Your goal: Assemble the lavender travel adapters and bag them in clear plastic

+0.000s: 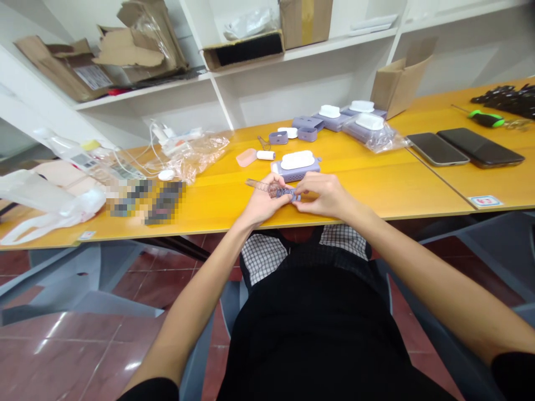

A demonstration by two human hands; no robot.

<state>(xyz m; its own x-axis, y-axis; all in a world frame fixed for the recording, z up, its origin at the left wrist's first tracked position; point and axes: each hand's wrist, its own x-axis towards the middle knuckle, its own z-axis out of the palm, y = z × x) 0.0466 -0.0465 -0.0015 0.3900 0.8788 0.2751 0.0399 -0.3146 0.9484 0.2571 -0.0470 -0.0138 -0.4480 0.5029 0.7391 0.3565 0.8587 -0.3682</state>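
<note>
Black shirt (321, 334) nearest, left hand (264, 204) and right hand (325, 195), nearly closed, pinch a purple part (296, 197) between them.

I see what looks like a small workshop: cardboard boxes (292, 22) on white shelves (355, 39), a screwdriver (487, 118) and purple plastic housings (308, 134) on the yellow tabletop (376, 192).

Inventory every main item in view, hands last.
Part: one, purple, centre
Coil: one, brownish, centre
Devices: four, purple-white, centre
Shells: three, purple, centre
Roller: one, white, centre
Pad: one, pink, centre
Phones: two, dark, right
Screwdriver: one, green-black, far right
Bottles: two or more, clear, left
Bag: one, white, left
Blurred items: two, dark, left
Wrap: some, clear, left
Cartons: several, brown, shelves
Table: one, yellow, centre
Chairs: several, grey, below
Left hand: one, on coil
Right hand: one, on part
</note>
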